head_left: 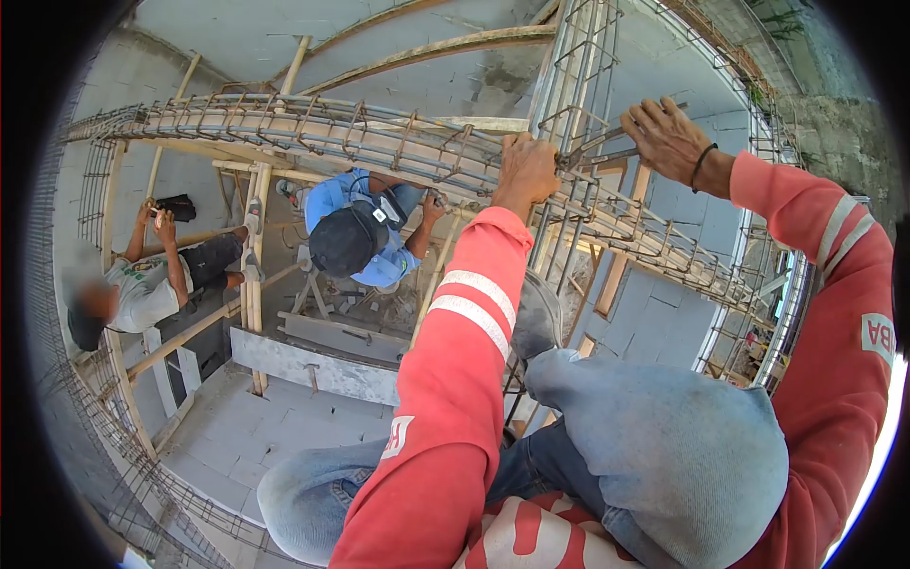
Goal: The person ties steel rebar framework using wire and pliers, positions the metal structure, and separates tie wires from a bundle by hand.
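Note:
My left hand (527, 172) is closed at the crossing of the steel rebar cages, its fingers curled down over the rebar (445, 171). Just to the right, my right hand (666, 140) grips the long handles of a pair of pincers (599, 145), which are spread apart. The jaws of the pincers meet the bars close beside my left hand, and my left hand partly hides that spot. Any tie wire there is too small to make out. Thin stirrups wrap the long bars, and another rebar cage (580, 66) runs up from the joint.
Below, a co-worker in a blue shirt and dark cap (353, 237) is beside the beam. Another person (142, 289) sits at the left among wooden poles (254, 256). My jeans-covered knee (664, 446) and boot (537, 318) are near the cage. A plank (313, 365) spans lower down.

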### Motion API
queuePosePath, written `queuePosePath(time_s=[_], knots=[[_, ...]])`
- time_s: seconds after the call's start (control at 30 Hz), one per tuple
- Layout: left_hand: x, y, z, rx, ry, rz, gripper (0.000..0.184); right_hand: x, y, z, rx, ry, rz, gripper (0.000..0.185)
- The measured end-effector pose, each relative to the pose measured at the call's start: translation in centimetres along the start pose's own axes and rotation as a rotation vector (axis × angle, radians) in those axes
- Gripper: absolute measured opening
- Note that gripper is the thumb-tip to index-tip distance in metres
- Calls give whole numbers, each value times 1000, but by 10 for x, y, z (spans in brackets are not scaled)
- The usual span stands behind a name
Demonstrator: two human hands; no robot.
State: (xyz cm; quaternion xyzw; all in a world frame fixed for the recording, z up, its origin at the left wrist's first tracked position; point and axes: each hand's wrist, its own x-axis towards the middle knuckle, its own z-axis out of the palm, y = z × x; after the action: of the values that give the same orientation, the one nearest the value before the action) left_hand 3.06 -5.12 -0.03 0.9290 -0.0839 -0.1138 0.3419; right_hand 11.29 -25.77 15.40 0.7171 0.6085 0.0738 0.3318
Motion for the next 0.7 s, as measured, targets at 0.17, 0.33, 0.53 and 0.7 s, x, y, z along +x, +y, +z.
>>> queuePosePath(time_s=[0.17, 0.33, 0.53, 0.7], knots=[[-1, 1, 3, -11, 39, 22, 36, 19, 15, 7, 388, -634, 117, 45], [2, 1, -2, 22, -16, 21, 47, 66, 56, 2, 1077, -1367, 362, 62], [2, 2, -3, 19, -43, -15, 48, 82, 67, -21, 977, -1289, 124, 65], [2, -1, 1, 10, -16, 25, 49, 74, 67, 12, 1472, -1634, 257, 35]])
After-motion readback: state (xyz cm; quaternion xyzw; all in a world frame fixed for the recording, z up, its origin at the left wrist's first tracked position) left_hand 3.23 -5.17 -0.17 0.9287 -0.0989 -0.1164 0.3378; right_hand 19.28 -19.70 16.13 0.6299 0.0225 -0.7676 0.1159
